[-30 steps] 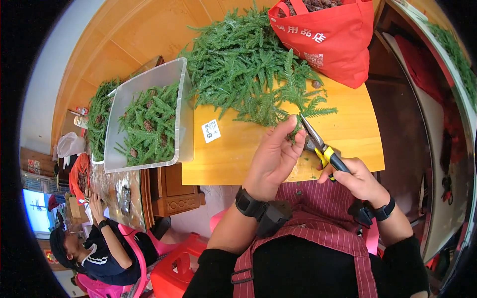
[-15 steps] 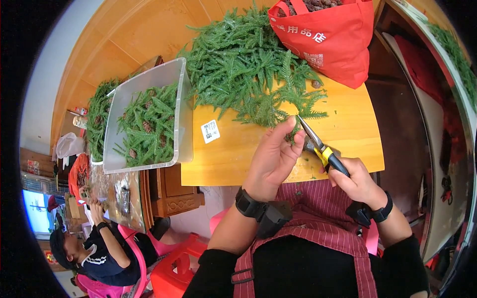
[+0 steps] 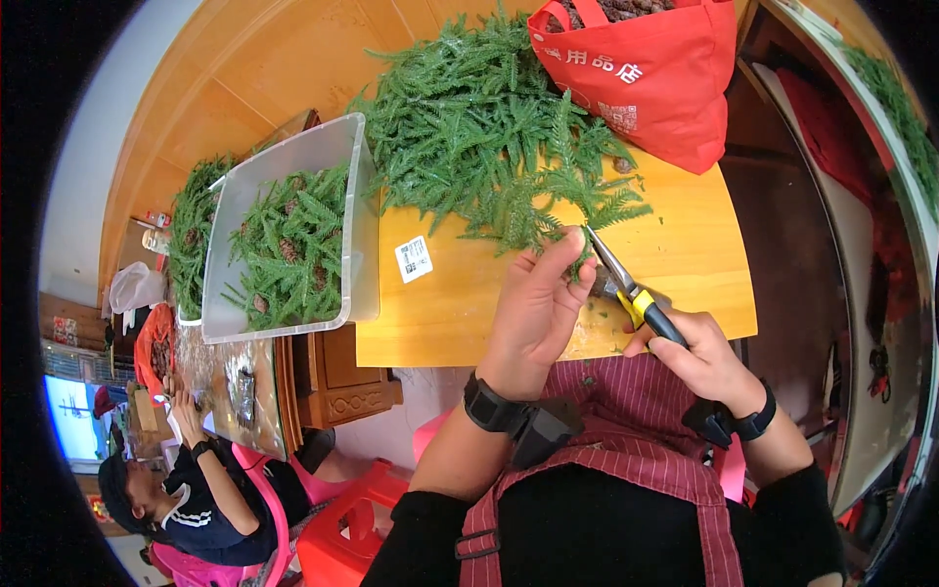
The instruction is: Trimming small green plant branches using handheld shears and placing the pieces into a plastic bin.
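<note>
In the middle of the yellow tabletop [image 3: 440, 318], a green pine sprig [image 3: 611, 203] spreads its needled branches away from me. My left hand [image 3: 541, 303] pinches its stem end between thumb and fingers. Needle-nose pliers [image 3: 643, 301] with yellow and black handles are wrapped in my right hand [image 3: 706, 357]. Their slim jaws point up and left, with the tips at the stem beside my left fingertips. Whether the jaws grip the stem is hard to make out. Beyond lies a big pile of green pine sprigs [image 3: 460, 117].
At left stands a clear plastic bin [image 3: 361, 225] with sprigs and pinecones. A red bag [image 3: 670, 93] of pinecones sits at the back right, a loose pinecone [image 3: 623, 165] near it. A white label [image 3: 413, 259] lies on the table. Another person [image 3: 210, 499] works at the lower left.
The pine sprig's branches have shifted slightly to the right and down. Both hands keep nearly the same place, and the pliers' tips stay at the stem.
</note>
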Demonstrator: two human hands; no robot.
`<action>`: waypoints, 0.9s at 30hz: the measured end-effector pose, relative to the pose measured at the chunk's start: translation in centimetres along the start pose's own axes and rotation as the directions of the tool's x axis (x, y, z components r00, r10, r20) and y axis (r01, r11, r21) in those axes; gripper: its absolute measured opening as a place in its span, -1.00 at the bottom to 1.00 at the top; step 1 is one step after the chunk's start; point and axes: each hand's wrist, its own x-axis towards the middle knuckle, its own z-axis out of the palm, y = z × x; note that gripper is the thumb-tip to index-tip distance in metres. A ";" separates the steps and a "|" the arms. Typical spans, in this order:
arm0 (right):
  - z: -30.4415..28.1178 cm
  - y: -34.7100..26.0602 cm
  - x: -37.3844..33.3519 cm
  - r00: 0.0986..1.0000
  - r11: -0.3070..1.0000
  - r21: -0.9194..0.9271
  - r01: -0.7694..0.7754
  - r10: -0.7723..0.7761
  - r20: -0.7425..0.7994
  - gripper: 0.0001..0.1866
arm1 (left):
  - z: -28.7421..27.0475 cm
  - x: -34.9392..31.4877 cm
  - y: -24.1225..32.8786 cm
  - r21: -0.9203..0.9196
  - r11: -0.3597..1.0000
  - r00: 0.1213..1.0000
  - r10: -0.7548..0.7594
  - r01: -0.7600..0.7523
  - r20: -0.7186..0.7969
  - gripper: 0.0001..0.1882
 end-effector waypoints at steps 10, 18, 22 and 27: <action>0.6 0.2 0.1 0.994 0.996 -0.031 -0.080 0.077 -0.080 -0.85 | -0.5 0.3 -0.2 -0.014 1.000 1.000 0.006 -0.006 -0.017 -0.84; 0.1 -0.2 -0.1 0.983 0.983 0.015 -0.180 0.180 0.032 -0.81 | -0.8 0.4 -0.1 -0.077 0.995 0.998 -0.057 0.056 -0.006 -0.84; 0.2 0.8 -0.3 0.998 0.947 0.321 -0.018 -0.003 0.064 -0.76 | -0.3 0.2 0.1 -0.042 0.996 0.997 -0.074 0.075 0.008 -0.82; 0.4 0.9 -0.2 0.991 0.886 0.457 -0.078 0.018 0.133 -0.70 | -0.5 -0.1 0.5 0.008 0.999 0.998 -0.037 0.037 0.040 -0.82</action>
